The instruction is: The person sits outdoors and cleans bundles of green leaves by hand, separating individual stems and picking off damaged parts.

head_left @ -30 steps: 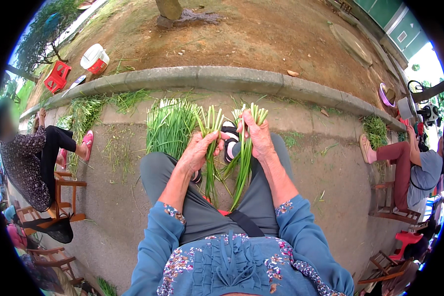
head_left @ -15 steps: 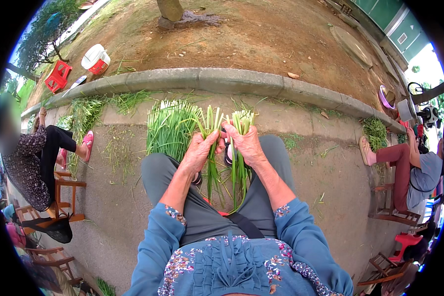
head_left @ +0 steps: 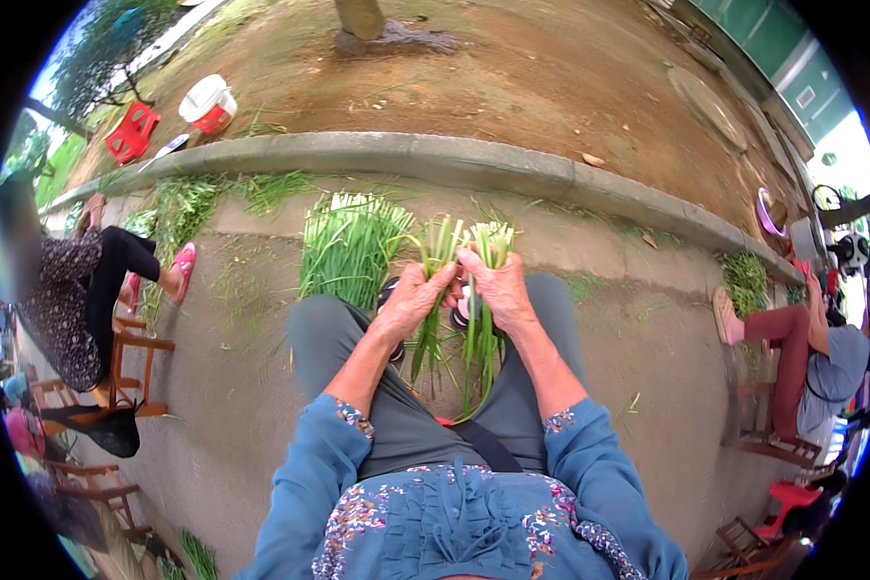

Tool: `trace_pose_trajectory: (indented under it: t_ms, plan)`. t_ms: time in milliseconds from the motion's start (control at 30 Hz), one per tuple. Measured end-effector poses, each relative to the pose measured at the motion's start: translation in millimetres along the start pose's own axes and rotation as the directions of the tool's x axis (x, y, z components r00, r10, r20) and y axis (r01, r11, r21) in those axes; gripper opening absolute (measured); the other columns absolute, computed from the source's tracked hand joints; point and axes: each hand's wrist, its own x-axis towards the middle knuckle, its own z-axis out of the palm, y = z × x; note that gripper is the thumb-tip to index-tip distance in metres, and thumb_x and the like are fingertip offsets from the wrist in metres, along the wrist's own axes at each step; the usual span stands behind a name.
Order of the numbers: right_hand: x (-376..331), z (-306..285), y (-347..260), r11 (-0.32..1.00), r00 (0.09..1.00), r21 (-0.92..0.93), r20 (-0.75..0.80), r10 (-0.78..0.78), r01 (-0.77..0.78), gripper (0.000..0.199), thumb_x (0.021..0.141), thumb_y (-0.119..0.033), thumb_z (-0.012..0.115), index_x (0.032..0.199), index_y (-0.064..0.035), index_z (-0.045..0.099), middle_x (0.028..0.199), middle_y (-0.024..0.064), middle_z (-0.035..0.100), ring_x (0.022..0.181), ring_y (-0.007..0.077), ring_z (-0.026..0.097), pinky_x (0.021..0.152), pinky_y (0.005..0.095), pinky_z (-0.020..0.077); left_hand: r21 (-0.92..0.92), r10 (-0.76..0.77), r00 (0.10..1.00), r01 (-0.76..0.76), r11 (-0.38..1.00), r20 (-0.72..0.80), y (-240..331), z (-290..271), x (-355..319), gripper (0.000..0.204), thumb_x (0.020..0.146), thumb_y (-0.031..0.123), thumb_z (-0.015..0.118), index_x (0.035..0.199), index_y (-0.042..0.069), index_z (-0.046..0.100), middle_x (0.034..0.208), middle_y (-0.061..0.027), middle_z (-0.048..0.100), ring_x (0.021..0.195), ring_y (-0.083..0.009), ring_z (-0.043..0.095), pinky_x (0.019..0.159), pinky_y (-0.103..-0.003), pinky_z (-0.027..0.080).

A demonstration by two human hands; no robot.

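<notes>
My left hand is closed round a small bunch of garlic chives, pale ends up and green leaves hanging between my knees. My right hand grips a second bunch of chives in the same way, with its leaves trailing down beside the first. The hands nearly meet at the thumbs, just under the pale ends. Left of them, a thick pile of chives lies flat on the pavement, white ends lined up toward the curb.
A concrete curb crosses ahead, with bare soil beyond. A white-and-red bucket and a red stool stand behind it. People sit on chairs at left and right, near heaps of loose greens. Scraps litter the pavement.
The whole view has shifted, so most things sit a little farther right. My hands have come slightly closer together, still holding the two bunches.
</notes>
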Motion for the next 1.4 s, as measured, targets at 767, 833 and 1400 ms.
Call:
trace_pose_trajectory:
  t_ms: [767, 833, 1400]
  plan:
    - [11.3, -32.4, -2.8, 0.982, 0.996, 0.169, -0.031, -0.083, 0.087, 0.017, 0.085, -0.024, 0.057, 0.079, -0.0089, 0.057, 0.064, 0.0023, 0.060, 0.048, 0.0034, 0.045, 0.043, 0.0185, 0.0349, -0.087, -0.088, 0.996, 0.089, 0.992, 0.020, 5.4, -8.6, -1.8, 0.035, 0.090, 0.028, 0.049, 0.095, -0.005, 0.060, 0.070, -0.0023, 0.057, 0.063, -0.0081, 0.049, 0.059, -0.021, 0.041]
    - [11.1, -30.7, 2.5, 0.989, 0.998, 0.129, -0.020, -0.066, 0.068, 0.015, 0.085, -0.024, 0.058, 0.080, -0.0098, 0.056, 0.062, 0.0010, 0.057, 0.048, 0.0035, 0.044, 0.042, 0.0185, 0.0338, -0.111, -0.094, 0.995, 0.098, 0.989, 0.044, 6.6, -6.1, -2.2, 0.035, 0.090, 0.028, 0.049, 0.095, -0.005, 0.060, 0.070, -0.0017, 0.056, 0.063, -0.0078, 0.048, 0.059, -0.021, 0.040]
    - [1.2, -4.9, 0.2, 0.999, 0.997, 0.014, 0.067, -0.049, 0.048, 0.014, 0.085, -0.014, 0.058, 0.083, -0.0007, 0.058, 0.058, 0.0051, 0.056, 0.044, 0.0125, 0.053, 0.039, 0.0254, 0.0444, 0.083, -0.030, 0.999, 0.029, 0.996, 0.015, 2.6, 5.4, -0.9, 0.030, 0.091, 0.029, 0.048, 0.074, 0.006, 0.055, 0.065, 0.0015, 0.052, 0.059, -0.0064, 0.046, 0.056, -0.022, 0.038]
